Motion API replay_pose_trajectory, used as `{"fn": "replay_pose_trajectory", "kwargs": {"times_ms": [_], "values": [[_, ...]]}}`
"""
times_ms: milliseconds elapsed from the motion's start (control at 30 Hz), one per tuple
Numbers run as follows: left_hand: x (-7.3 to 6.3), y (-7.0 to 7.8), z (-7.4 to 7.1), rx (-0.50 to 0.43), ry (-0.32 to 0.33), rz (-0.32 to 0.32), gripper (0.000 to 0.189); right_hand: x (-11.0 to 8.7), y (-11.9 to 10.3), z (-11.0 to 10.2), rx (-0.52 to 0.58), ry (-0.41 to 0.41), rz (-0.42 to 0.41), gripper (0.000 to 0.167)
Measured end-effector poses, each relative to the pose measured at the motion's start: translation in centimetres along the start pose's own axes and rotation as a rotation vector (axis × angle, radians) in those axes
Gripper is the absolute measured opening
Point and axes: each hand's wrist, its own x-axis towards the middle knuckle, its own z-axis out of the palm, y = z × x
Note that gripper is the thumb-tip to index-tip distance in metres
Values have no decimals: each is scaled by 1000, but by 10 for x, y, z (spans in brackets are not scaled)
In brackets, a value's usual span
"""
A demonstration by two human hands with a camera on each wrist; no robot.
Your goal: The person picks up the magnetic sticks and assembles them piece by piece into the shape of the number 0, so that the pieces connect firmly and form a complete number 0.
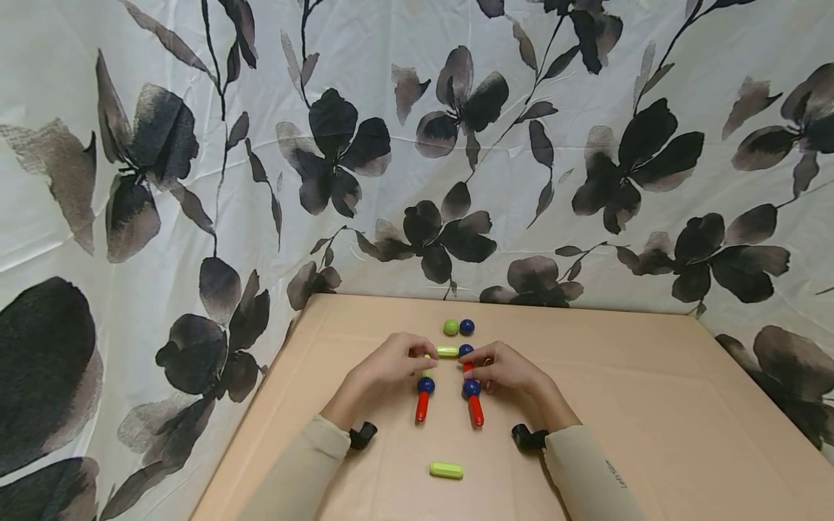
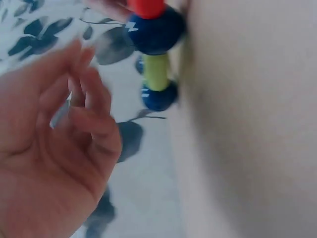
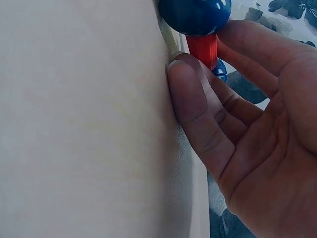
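Magnetic-looking sticks and balls lie on the table. On the left, a red stick points toward me from a blue ball, with a yellow-green stick beyond it. My left hand hovers at that stick's far end; in the left wrist view its fingers are loosely bent, with nothing seen between them. My right hand pinches a red stick between two blue balls, the nearer blue ball joined to another red stick. A yellow-green stick meets the far blue ball.
A green ball and a blue ball sit side by side beyond the hands. A loose yellow-green stick lies near me. Flower-printed cloth hangs behind the tan table.
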Motion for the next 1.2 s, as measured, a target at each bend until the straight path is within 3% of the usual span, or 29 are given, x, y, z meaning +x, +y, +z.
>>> {"fn": "replay_pose_trajectory", "kwargs": {"times_ms": [100,200,433,733,833,1033,1200], "values": [[12,-15,5,14,170,-11,24,0,-1,0,4,1,3,31],[20,-28,12,-1,238,-53,31,0,-2,1,-2,3,7,31],[28,-47,23,-113,248,-73,29,-1,-3,1,-15,7,12,31],[25,-54,25,-165,243,-51,32,-3,-1,-2,-45,40,-11,33],[24,-54,25,-175,237,-54,32,-3,-2,-4,-61,129,-5,29],[24,-55,27,-189,242,-54,32,4,-6,-10,-79,442,-29,27],[25,-54,27,-193,246,-55,32,13,-5,-12,-142,531,-47,34]]}}
